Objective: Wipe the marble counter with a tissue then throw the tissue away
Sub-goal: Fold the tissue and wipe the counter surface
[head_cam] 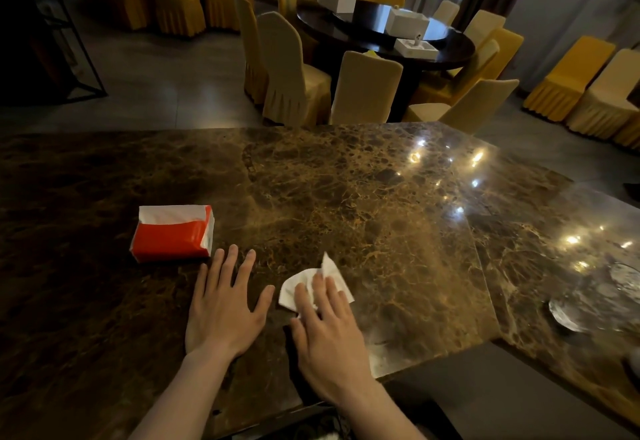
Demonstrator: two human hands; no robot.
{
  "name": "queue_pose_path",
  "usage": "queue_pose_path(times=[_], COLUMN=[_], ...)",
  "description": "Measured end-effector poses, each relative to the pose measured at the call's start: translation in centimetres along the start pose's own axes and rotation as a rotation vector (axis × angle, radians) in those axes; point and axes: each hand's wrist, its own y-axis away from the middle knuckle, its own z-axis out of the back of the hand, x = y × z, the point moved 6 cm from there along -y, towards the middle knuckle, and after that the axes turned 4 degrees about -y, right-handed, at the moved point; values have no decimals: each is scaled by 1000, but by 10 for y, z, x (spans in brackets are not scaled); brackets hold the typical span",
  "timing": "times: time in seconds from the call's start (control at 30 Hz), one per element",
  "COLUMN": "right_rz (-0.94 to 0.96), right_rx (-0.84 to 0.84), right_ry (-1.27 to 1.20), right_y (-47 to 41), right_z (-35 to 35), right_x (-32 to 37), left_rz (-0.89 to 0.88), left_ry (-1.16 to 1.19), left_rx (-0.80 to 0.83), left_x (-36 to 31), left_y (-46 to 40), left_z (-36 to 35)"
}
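Note:
A brown marble counter (pixel 346 190) fills the lower half of the view. A crumpled white tissue (pixel 294 287) lies on it near the front edge, pressed down under the fingers of my right hand (pixel 329 335). My left hand (pixel 221 308) rests flat on the marble just left of the tissue, fingers spread, holding nothing. A red tissue pack (pixel 173 235) with white tissue showing at its open top sits just beyond my left hand.
The counter bends off to the right, where a glass dish (pixel 571 311) sits in shadow. Beyond the counter stand a dark round table (pixel 381 34) with white boxes and several yellow-covered chairs (pixel 291 69). A dark rack (pixel 52 41) is at the far left.

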Motion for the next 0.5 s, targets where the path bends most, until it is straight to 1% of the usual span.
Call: queue_pose_path(times=[0.1, 0.23, 0.3, 0.37, 0.5], right_rz=[22, -183, -233, -212, 1], right_rx=[6, -35, -37, -36, -1], right_ry=[5, -17, 2, -2, -62], right_y=[1, -7, -10, -10, 0], right_z=[6, 32, 32, 24, 0], right_x=[-7, -56, -56, -37, 7], left_rz=[0, -4, -2, 4, 7], left_ry=[1, 10, 4, -2, -21], left_rx=[-4, -9, -7, 1, 13], left_x=[0, 1, 0, 0, 0], left_y=[0, 2, 1, 0, -1], left_z=[1, 2, 1, 0, 0])
